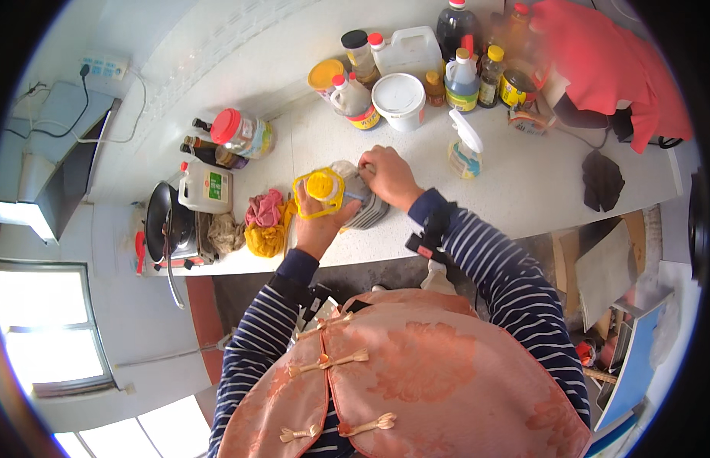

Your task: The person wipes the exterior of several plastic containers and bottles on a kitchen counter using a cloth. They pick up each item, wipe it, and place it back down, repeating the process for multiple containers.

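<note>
A large clear plastic jug with ribbed sides leans on the white counter in front of me. Its yellow screw cap and yellow carrying handle point toward the left. My left hand grips the jug at its neck, with fingers through the handle. On the jug's far side, the curled fingers of my right hand pinch what looks like a pale greyish cloth lying against the jug. The cloth is partly hidden, and its edges are hard to make out.
Left of the jug lie yellow and pink cloths, a white jug and a wok on a stove. Behind stand a lidded white bucket and several bottles. A spray bottle stands right, near a dark cloth.
</note>
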